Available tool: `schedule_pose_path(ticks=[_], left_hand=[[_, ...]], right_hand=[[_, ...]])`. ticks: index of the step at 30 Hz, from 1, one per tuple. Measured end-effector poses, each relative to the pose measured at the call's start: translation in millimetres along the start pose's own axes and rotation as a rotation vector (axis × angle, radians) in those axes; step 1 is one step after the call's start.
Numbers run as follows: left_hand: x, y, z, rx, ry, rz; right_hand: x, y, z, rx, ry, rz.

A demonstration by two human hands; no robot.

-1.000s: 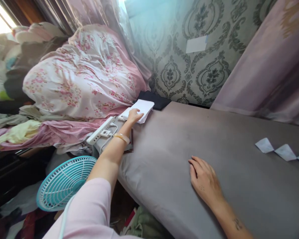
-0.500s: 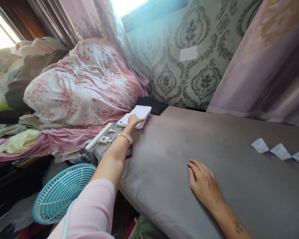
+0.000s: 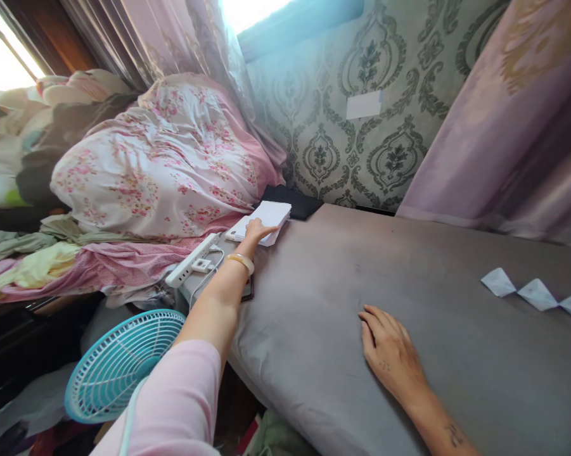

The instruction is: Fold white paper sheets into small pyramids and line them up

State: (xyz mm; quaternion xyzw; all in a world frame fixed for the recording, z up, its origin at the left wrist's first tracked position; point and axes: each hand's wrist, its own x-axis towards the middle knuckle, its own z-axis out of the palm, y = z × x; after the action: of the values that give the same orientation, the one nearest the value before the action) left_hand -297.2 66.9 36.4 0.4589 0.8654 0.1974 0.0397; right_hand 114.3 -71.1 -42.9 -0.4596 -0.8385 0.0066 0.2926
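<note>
My left hand (image 3: 258,232) reaches far forward to a stack of white paper (image 3: 273,212) at the bed's far left corner. Its thumb stretches along the near right side of the stack, and its bent fingers lie over the paper's left part; their tips are partly hidden. My right hand (image 3: 390,345) rests palm down on the grey sheet (image 3: 323,342), fingers loosely stretched and holding nothing. Farther right, several white paper diamonds (image 3: 537,294) lie in a row, corners nearly touching.
Left of the stack lie a white power strip (image 3: 194,258) with a cable and a dark flat object (image 3: 248,290) partly under my forearm. A black folded item (image 3: 300,204) lies behind the paper. A turquoise fan (image 3: 123,367) stands beside the bed; floral bedding (image 3: 171,158) is heaped beyond.
My left hand has shifted slightly on the paper stack, its fingers now more bent and its thumb along the side. My right hand stays on the sheet. The view has tilted up slightly.
</note>
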Motion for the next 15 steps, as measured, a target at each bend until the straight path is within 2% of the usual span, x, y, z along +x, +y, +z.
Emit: schedule_pose_path(ticks=[9, 15], left_hand=[[3.2, -0.8, -1.4, -0.062, -0.003, 0.006], [4.8, -3.2, -4.2, -0.186, -0.013, 0.044]], right_hand=[[-1.1, 1.4, 0.7, -0.021, -0.002, -0.01], [-1.5, 1.9, 2.4, -0.016, 0.007, -0.005]])
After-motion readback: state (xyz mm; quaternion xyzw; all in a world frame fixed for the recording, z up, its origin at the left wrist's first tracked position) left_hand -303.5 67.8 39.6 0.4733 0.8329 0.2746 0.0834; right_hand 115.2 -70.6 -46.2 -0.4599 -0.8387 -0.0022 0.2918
